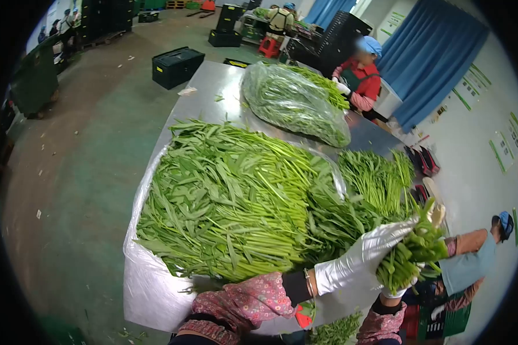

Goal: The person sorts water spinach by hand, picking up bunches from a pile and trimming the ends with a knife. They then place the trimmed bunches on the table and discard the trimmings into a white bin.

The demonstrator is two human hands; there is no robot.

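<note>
You are gripping the bunch of greens [411,256] between your left hand [388,237] and right hand [395,292], ideally supporting the stems evenly without crushing them.

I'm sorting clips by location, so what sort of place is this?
Probably a vegetable sorting or packing room: a metal table heaped with leafy greens, a clear bag stuffed with more, and stacked dark crates beyond.

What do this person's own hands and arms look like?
The left hand and right hand wear whitish gloves. Both sleeves are pinkish with a small floral print, ending in dark cuffs; a thin band circles the left wrist.
</note>
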